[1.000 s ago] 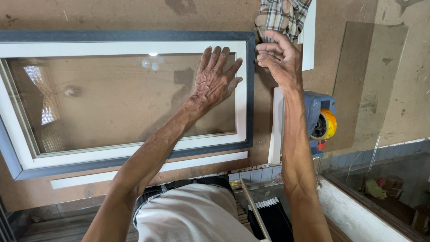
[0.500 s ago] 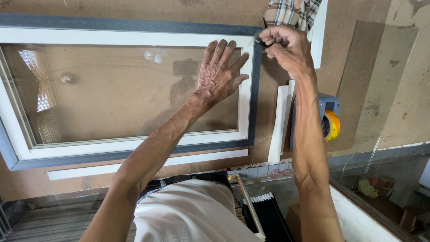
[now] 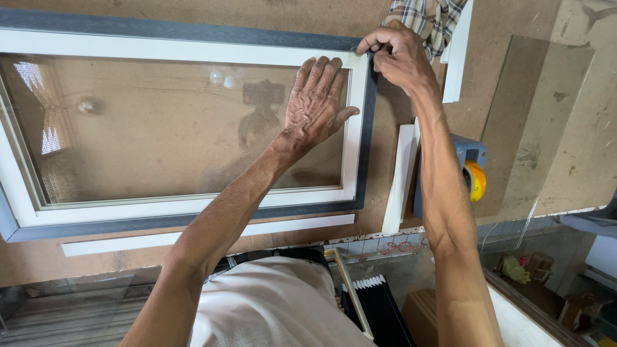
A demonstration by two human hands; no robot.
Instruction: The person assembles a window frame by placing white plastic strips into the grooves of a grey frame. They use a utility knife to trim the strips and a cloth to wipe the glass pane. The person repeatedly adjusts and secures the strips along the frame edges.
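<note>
A white window frame with a dark grey outer edge (image 3: 193,211) lies flat on a brown board, with a glass pane (image 3: 160,135) set in it. My left hand (image 3: 318,103) rests flat, fingers spread, on the pane near its far right corner. My right hand (image 3: 397,56) is closed at the frame's far right corner, fingertips pinching the dark edge there. What the fingers hold beyond the edge is hidden.
A loose white strip (image 3: 205,236) lies along the frame's near side and another white strip (image 3: 398,180) stands to its right. A blue and yellow tape measure (image 3: 472,173) sits by my right forearm. A separate glass sheet (image 3: 540,122) lies at right, a checked cloth (image 3: 427,19) at top.
My right hand has shifted left onto the frame's far right corner and closed on its edge. My left hand has stayed flat on the glass.
</note>
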